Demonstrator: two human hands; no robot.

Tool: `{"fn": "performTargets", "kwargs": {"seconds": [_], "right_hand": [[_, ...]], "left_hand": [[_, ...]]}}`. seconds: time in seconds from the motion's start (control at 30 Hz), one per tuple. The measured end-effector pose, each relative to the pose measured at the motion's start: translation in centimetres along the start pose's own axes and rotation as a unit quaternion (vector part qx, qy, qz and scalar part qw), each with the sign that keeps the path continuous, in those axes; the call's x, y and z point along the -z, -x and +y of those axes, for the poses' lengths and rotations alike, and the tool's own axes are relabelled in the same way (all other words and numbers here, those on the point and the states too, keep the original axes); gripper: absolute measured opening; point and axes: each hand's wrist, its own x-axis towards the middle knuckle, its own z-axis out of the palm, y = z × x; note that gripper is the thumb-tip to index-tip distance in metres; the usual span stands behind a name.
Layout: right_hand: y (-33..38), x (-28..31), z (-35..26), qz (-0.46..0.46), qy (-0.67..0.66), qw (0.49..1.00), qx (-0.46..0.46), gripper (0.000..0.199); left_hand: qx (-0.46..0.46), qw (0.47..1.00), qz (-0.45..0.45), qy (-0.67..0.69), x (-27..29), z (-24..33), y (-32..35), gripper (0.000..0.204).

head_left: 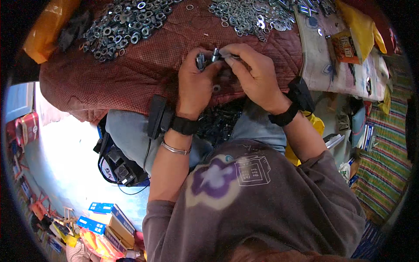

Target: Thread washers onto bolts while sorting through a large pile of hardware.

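Observation:
My left hand (194,87) is closed around short silvery metal bolts. One bolt (215,55) stands up between thumb and fingers, and another metal piece (200,61) shows beside the index finger. Close by on the right, my right hand (258,75) has thumb and fingertips pinched together beside the bolt's tip. Whatever small thing they hold is too hidden to name. Both hands are over a red-brown quilted cloth (166,56). A single washer (216,88) lies on it between my wrists.
Heaped hex nuts (131,28) lie at the far left, loose washers (253,19) at the far middle, metal cylinders (307,9) farther right. An orange box (345,46) and yellow bag (360,24) sit at right. Dark metal parts (218,124) fill the space by my lap.

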Motion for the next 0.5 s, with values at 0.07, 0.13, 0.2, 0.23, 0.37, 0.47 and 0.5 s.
{"fn": "performTargets", "kwargs": {"seconds": [0.07,0.13,0.2,0.23,0.37,0.47,0.5], "right_hand": [[0.2,0.0,0.4,-0.001,-0.001,1.000,-0.006,0.017],[0.7,0.4,0.7,-0.004,-0.001,1.000,-0.015,0.016],[1.4,0.8,0.7,-0.019,0.020,0.998,-0.056,0.017],[2.1,0.6,0.6,-0.023,0.016,0.998,-0.060,0.017],[4.9,-0.9,0.9,-0.076,0.092,0.993,0.015,0.022],[5.4,-2.6,0.3,-0.174,0.249,0.952,0.030,0.028],[5.7,-3.1,0.9,-0.173,0.249,0.952,0.029,0.028]], "left_hand": [[-0.039,0.999,0.020,-0.019,0.0,-0.5,0.1,0.012],[0.050,0.999,-0.005,0.002,0.1,1.4,0.1,0.011],[0.043,0.998,-0.018,0.051,0.2,1.2,0.1,0.011],[0.030,0.994,-0.032,0.102,0.2,1.0,0.1,0.012],[0.079,0.985,-0.038,0.147,0.1,1.1,-0.1,0.013],[0.075,0.979,-0.045,0.184,0.3,0.8,-0.1,0.012],[0.076,0.979,-0.048,0.181,0.2,0.7,-0.1,0.013]]}}
